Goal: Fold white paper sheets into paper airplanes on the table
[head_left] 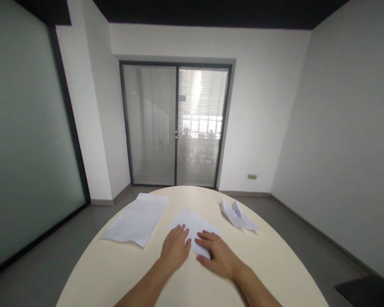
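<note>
Fingers (179, 230) slightly apart, the bare left hand (174, 247) and right hand (219, 256) touch flat, angular white paper (192, 221), the smooth cream counter (259, 264) stretching beyond to its curved edge.

Left hand (175, 247): we hold it spread flat, back up, fingers (180, 230) pointing ahead, thumb (188, 245) out to the right.
Right hand (219, 253): we bend it a little, back up, fingers and thumb pointing left.
Hands together: we keep them near, but they don't touch.
Left arm (147, 286) and right arm (256, 288): ours are bare and reach forward, slanting inward.
</note>
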